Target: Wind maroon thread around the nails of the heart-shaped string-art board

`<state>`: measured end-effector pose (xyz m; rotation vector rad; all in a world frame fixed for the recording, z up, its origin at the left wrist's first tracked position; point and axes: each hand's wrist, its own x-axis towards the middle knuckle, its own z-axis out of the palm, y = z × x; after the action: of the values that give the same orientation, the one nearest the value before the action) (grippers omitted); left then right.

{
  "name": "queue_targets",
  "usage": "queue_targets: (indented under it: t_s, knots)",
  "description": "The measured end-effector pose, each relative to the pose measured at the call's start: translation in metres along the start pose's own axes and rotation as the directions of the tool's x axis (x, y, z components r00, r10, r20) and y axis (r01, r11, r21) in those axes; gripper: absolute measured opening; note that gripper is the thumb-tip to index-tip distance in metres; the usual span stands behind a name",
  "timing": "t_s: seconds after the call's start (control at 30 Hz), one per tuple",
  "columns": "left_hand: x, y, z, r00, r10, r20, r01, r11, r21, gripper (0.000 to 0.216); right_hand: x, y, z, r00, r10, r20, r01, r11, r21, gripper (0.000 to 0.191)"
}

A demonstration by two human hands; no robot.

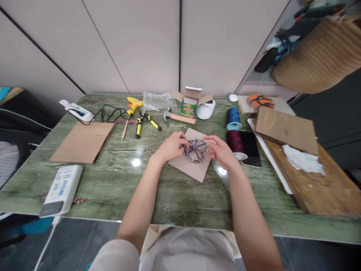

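A square beige board (194, 174) lies turned at an angle on the table. Nails with thread wound between them form a rounded, spoked figure (196, 150) on it, with dark blue and brownish strands. My left hand (175, 146) is at the figure's left side, its fingertips pinched together on what looks like dark blue thread. At the right side, my right hand (221, 151) has its thumb and fingers apart, close to the outer nails. Whether its fingertips touch a strand is too small to tell. Just beyond that hand lies a maroon thread spool (235, 143).
Behind the board are a claw hammer (180, 117), yellow-handled pliers (145, 122), a yellow glue gun (133, 106), an opened green box (188, 107) and a white spool (206, 110). A blue spool (233, 118), phone (251, 148) and wooden boards (324, 184) are right; a power strip (62, 190) is left.
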<state>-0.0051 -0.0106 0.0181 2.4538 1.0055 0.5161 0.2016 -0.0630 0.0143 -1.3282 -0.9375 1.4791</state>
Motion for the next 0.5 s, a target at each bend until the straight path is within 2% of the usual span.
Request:
queue_targets:
  t_s: [0.5]
  knots:
    - [0.0004, 0.0026, 0.0021, 0.999, -0.011, 0.030, 0.010, 0.999, 0.050, 0.024, 0.0018, 0.0050, 0.0001, 1.000, 0.006, 0.026, -0.004, 0.996, -0.086, 0.026]
